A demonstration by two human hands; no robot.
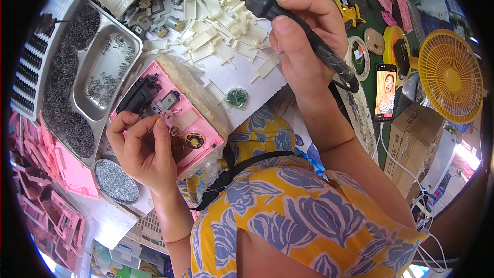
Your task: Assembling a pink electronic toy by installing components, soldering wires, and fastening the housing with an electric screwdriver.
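Note:
My right hand (309, 41) is wrapped round the black handle of a soldering iron (265, 6), held up over the table with its metal tip toward the upper left. My left hand (141, 152) pinches thumb and forefinger together over an opened pink plastic housing (218, 135); what lies between the fingertips is too small to make out. Inside the housing sit a black moulded part (138, 94), a small motor (170, 100) and a round part with thin yellow wires (194, 140). A pale, plastic-wrapped block (177, 69) lies against the housing.
White plastic pieces (206, 36) and small motors (175, 23) lie heaped beyond. On the left are a metal tray (135, 46) of springs, a dish of tiny metal parts (117, 181) and pink parts (38, 159). A solder coil (236, 98), phone (385, 92) and yellow fan (450, 74) stand rightward.

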